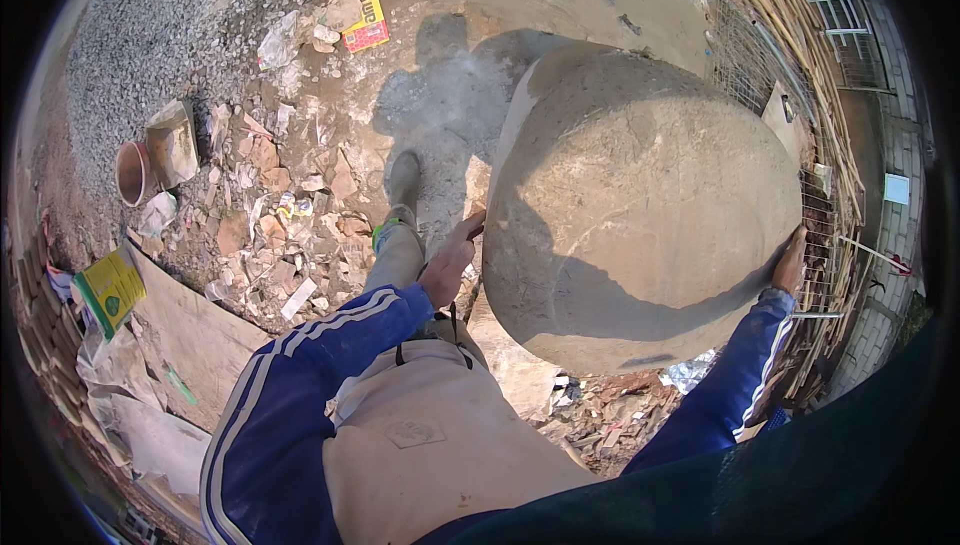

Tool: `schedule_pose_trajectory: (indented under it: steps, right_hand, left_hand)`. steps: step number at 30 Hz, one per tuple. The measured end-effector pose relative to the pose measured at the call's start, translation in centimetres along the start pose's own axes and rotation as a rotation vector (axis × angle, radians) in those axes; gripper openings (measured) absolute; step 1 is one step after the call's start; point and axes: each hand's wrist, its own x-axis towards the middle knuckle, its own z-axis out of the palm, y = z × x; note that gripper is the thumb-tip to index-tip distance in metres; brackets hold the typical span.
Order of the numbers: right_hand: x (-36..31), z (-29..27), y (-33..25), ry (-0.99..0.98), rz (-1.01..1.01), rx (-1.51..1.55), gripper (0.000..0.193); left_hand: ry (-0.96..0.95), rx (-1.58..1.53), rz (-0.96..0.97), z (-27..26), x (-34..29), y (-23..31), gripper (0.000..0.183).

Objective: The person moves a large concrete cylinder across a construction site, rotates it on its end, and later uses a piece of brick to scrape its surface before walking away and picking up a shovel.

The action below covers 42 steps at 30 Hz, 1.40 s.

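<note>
A large, round, grey-brown concrete piece (640,205) with a broad curved face fills the space in front of me, right of centre. My left hand (450,263) is at its left edge, fingers stretched forward and fingertips at or very close to the concrete. Against the right edge lies my right hand (790,263), its fingers extended along the side. Neither hand wraps round anything that I can see. The concrete's far side and underside are hidden, and my shadow falls across its face.
Broken rubble and paper scraps (290,235) cover the ground at left, near a tipped bucket (132,173) and a gravel heap (150,35). Along the right run bamboo poles (835,115) and wire mesh (745,60). My boot (404,180) stands left of the concrete.
</note>
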Motion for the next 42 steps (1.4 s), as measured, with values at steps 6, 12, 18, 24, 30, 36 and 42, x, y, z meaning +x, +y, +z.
schedule_pose_trajectory:
  steps: [6, 12, 18, 24, 30, 36, 42]
  right_hand:
    - [-0.7, 0.1, 0.5, 0.098, 0.071, 0.174, 0.069]
    - [0.5, 0.4, 0.4, 0.149, 0.233, 0.29, 0.07]
    - [1.4, 0.3, -2.6, 0.119, 0.41, 0.341, 0.07]
    - [4.8, 1.3, 0.2, 0.031, 0.412, 0.671, 0.072]
    - [6.2, 0.0, 5.5, 0.08, 0.287, 0.377, 0.077]
    - [4.9, -0.7, 6.8, -0.004, 0.19, 0.452, 0.078]
    - [4.1, 0.2, 0.2, 0.131, 0.109, 0.089, 0.073]
  left_hand:
    - [0.011, 0.425, 0.245, -2.1, 9.0, 7.3, 0.055]
    - [-0.241, 0.531, 0.473, -1.0, 20.9, 13.6, 0.069]
    - [-0.291, 0.397, 0.38, 1.2, 22.1, 12.6, 0.081]
    - [-0.152, 0.504, 0.435, 6.2, 17.2, 9.9, 0.091]
    - [-0.015, 0.491, 0.498, 11.6, 10.6, 4.1, 0.095]
    - [0.047, 0.532, 0.394, 13.3, 9.6, 7.6, 0.09]
    - [-0.212, 0.682, 0.824, 18.4, 21.1, 23.6, 0.069]
